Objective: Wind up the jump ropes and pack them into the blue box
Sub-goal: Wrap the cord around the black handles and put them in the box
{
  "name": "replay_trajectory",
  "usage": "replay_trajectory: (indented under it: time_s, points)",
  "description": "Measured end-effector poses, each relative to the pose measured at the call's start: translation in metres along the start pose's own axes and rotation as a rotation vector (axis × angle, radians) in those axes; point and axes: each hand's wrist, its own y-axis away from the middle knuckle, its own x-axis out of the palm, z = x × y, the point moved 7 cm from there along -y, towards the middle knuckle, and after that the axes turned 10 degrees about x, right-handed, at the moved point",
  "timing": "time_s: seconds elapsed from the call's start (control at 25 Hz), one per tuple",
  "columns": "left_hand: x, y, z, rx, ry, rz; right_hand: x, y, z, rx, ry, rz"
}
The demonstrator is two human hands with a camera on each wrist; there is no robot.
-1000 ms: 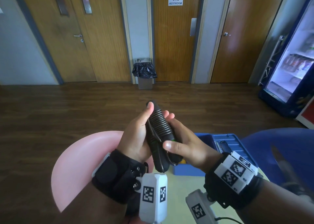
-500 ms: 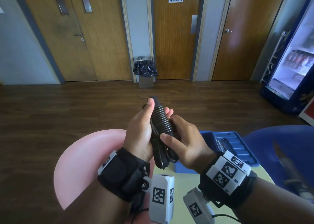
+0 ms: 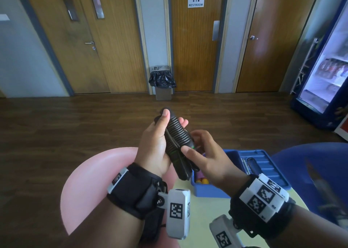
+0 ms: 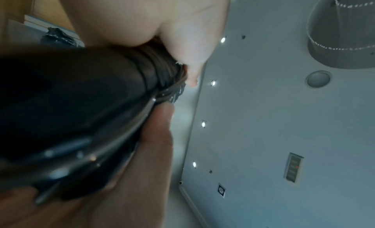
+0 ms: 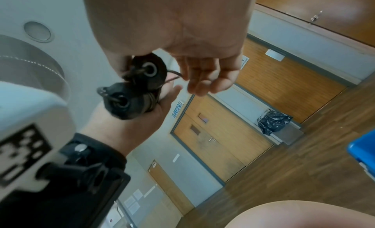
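A person's left hand (image 3: pixel 153 146) grips the black jump-rope handles wound in dark cord (image 3: pixel 177 134), long axis tilted away; the right hand (image 3: pixel 205 155) pinches the cord's tail (nearer the open blue plastic box (image 3: pixel 212 192) on the counter, lower right).

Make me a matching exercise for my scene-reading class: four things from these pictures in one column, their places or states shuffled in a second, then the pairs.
Things:
1. jump rope
2. blue box
3. bin with the black bag
4. pink stool

Places or states:
A. against the wall between two doors
B. below the left wrist
C. open on the table
D. wound round its handles, gripped in the left hand

Pairs: 1-D, 2-C, 3-A, 4-B
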Motion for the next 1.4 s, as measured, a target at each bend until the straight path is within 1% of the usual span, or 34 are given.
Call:
replay_trajectory:
  time_s: [0.08, 0.12, 0.16, 0.2, 0.28, 0.36, 0.44, 0.52, 0.6, 0.68, 0.76, 0.84, 0.96, 1.08, 1.2, 1.28, 1.4]
  points:
    - [0.002, -0.002, -0.006, 0.085, -0.035, -0.023, -0.001, 0.008, 0.011, -0.136, 0.2, -0.041]
    - [0.002, -0.002, -0.007, 0.12, -0.061, -0.026, 0.002, 0.011, 0.016, -0.197, 0.292, -0.024]
    - [0.002, -0.001, -0.009, 0.154, -0.102, -0.019, 0.006, 0.013, 0.018, -0.208, 0.342, 0.012]
    - [0.002, 0.0, -0.011, 0.19, -0.164, -0.011, 0.009, 0.012, 0.018, -0.168, 0.332, 0.052]
    - [0.004, 0.003, -0.012, 0.262, -0.279, 0.027, 0.01, 0.006, 0.011, -0.046, 0.224, 0.082]
    - [0.008, 0.007, -0.015, 0.324, -0.331, 0.112, 0.004, 0.002, 0.003, 0.037, 0.109, 0.087]
    - [0.008, 0.005, -0.022, 0.374, -0.381, 0.207, -0.002, 0.003, 0.001, 0.06, -0.005, 0.141]
    - [0.006, 0.002, -0.028, 0.369, -0.361, 0.241, -0.003, 0.007, 0.002, 0.07, -0.073, 0.236]
    - [0.008, 0.004, -0.031, 0.37, -0.283, 0.269, -0.001, 0.012, 0.007, 0.064, -0.062, 0.292]
    - [0.013, 0.009, -0.034, 0.397, -0.213, 0.281, 0.003, 0.014, 0.014, 0.02, 0.039, 0.289]
    - [0.015, 0.011, -0.031, 0.376, -0.155, 0.234, 0.003, 0.014, 0.018, -0.005, 0.184, 0.182]
    - [0.012, 0.009, -0.022, 0.289, -0.076, 0.145, -0.004, 0.015, 0.023, 0.008, 0.334, 0.059]
    - [0.008, 0.009, -0.01, 0.207, 0.01, 0.031, -0.009, 0.018, 0.028, 0.007, 0.501, -0.033]
    - [0.005, 0.007, -0.004, 0.192, 0.051, -0.056, -0.008, 0.022, 0.035, -0.009, 0.647, -0.13]
    - [0.003, 0.004, -0.002, 0.221, 0.075, -0.139, -0.007, 0.021, 0.039, -0.034, 0.731, -0.187]
    - [0.002, 0.004, 0.0, 0.232, 0.068, -0.167, -0.007, 0.015, 0.039, -0.03, 0.758, -0.195]
    - [0.001, 0.003, 0.002, 0.221, 0.032, -0.144, -0.007, 0.009, 0.03, -0.004, 0.705, -0.133]
